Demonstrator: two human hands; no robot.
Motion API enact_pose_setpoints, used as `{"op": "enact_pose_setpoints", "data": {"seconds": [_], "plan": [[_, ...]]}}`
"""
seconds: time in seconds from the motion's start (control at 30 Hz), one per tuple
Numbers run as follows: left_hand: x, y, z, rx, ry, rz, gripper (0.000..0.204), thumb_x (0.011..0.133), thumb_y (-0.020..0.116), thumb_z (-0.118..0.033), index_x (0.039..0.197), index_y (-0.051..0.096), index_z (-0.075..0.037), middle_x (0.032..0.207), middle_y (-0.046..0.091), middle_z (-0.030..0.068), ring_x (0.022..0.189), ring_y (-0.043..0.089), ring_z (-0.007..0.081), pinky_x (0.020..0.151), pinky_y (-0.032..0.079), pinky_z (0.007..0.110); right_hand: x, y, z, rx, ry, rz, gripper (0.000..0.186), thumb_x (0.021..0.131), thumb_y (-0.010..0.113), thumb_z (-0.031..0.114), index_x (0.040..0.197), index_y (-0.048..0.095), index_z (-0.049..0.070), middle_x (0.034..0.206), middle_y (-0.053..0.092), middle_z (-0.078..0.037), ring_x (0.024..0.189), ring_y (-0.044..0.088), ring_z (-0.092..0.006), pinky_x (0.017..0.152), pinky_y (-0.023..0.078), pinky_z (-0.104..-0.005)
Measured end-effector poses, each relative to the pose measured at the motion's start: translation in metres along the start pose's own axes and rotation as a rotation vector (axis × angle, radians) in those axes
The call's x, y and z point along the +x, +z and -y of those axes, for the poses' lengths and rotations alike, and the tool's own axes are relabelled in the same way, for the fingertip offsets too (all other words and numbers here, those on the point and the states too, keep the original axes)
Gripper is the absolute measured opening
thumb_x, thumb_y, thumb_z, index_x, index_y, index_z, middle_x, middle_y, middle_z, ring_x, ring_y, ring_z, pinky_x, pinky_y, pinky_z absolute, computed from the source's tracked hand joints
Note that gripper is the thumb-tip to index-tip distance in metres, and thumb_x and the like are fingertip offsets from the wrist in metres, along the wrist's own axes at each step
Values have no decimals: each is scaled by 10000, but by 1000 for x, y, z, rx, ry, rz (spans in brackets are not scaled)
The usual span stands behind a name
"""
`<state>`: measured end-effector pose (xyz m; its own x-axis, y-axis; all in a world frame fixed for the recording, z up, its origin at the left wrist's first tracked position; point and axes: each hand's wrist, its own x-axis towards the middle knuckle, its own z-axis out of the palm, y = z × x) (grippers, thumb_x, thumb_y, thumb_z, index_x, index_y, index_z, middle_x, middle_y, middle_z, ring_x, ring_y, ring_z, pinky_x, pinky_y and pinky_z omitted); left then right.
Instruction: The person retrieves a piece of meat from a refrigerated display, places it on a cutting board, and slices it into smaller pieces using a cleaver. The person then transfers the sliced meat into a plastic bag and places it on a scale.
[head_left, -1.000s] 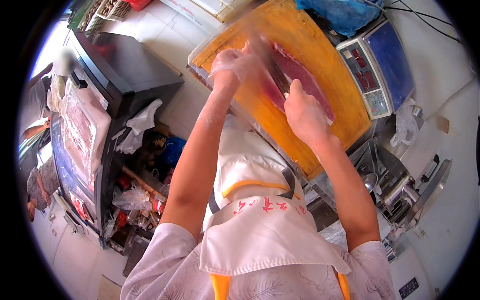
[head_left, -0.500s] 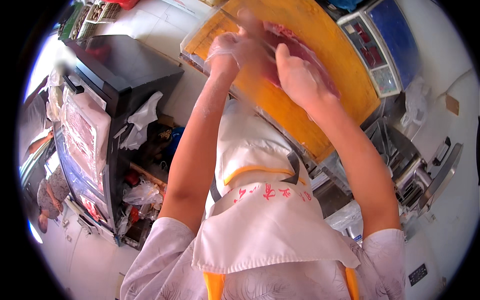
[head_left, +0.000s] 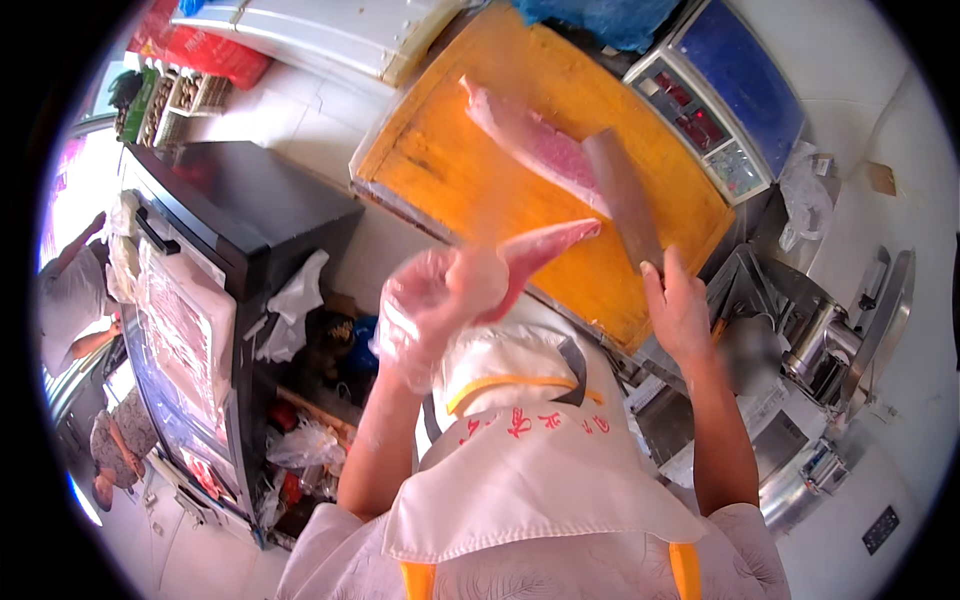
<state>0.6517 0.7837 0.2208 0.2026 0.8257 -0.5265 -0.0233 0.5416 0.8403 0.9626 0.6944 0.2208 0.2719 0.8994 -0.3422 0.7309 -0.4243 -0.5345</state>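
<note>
The person's left hand point(head_left: 435, 300), in a clear plastic glove point(head_left: 393, 325), sits off the near edge of the yellow chopping board point(head_left: 415, 150), toward its left corner. Its fingers are closed on one end of a cut piece of meat point(head_left: 548, 250), though blur hides how each finger is placed. From them the cut piece stretches to the right and slightly away from the person, its pointed free end reaching over the near part of the chopping board (whether that tip touches the wood cannot be told).

Beyond the left hand lies the larger strip of meat point(head_left: 532, 142), flat on the chopping board. Its long axis runs slantwise, from a narrow end near the far left side down toward the near right, roughly in line with the near edge. The tip of the cut piece comes just beside the strip's near end, with a gap of yellow wood widening leftward between the two.

Farther right, a broad-bladed knife point(head_left: 622, 195) angles away from the person and a little left, its blade partly in front of the strip's near end; contact there is unclear. The right hand point(head_left: 682, 315), nearer to that end than the left, grips the handle with fingers wrapped round it and thumb along it, by the right edge. Its forearm point(head_left: 722, 430) rises steeply from below, while the left forearm point(head_left: 378, 445) leans inward.
</note>
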Motion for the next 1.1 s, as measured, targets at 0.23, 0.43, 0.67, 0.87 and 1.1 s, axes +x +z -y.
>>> {"op": "enact_pose_setpoints", "data": {"seconds": [0.23, 0.43, 0.67, 0.87, 1.1], "plan": [[-87, 55, -74, -148, 83, 7, 273, 825, 849, -34, 1025, 675, 33, 928, 709, 84, 789, 665, 137, 673, 548, 287, -13, -15, -63, -36, -36, -233, 194, 1009, 658, 185, 1084, 590, 18, 864, 671, -220, 790, 680, -435, 680, 518, -503], [-147, 82, -107, -113, 374, -336, 378, 814, 884, -223, 942, 689, 74, 784, 681, 68, 676, 640, 121, 618, 509, 250, -3, 43, -149, -120, -153, -469, 281, 968, 690, 105, 1217, 617, -2, 1068, 701, -224, 978, 701, -399, 856, 551, -470], [-223, 38, -96, -289, 388, -284, 163, 869, 763, 93, 926, 630, 19, 934, 623, 26, 899, 574, 129, 876, 524, 345, -30, 50, -170, -181, -136, -451, 417, 956, 735, 104, 1342, 609, 10, 1239, 657, -228, 1177, 611, -431, 1019, 494, -500], [-311, 1, -51, -98, 505, -508, 143, 833, 793, 13, 947, 710, -11, 955, 734, 53, 941, 699, 154, 890, 546, 342, -52, 66, -91, -214, -438, -349, 320, 992, 662, 87, 1305, 642, 25, 1211, 664, -174, 1147, 620, -371, 993, 508, -473], [-496, -63, 0, -30, 619, -891, 139, 852, 847, -60, 877, 714, -29, 855, 701, 42, 851, 669, 127, 786, 536, 310, -172, 248, 107, 1166, -77, 1380, 463, 1128, 460, 322, 1409, 557, -33, 1381, 642, -162, 1293, 593, -286, 1110, 468, -440]]}}
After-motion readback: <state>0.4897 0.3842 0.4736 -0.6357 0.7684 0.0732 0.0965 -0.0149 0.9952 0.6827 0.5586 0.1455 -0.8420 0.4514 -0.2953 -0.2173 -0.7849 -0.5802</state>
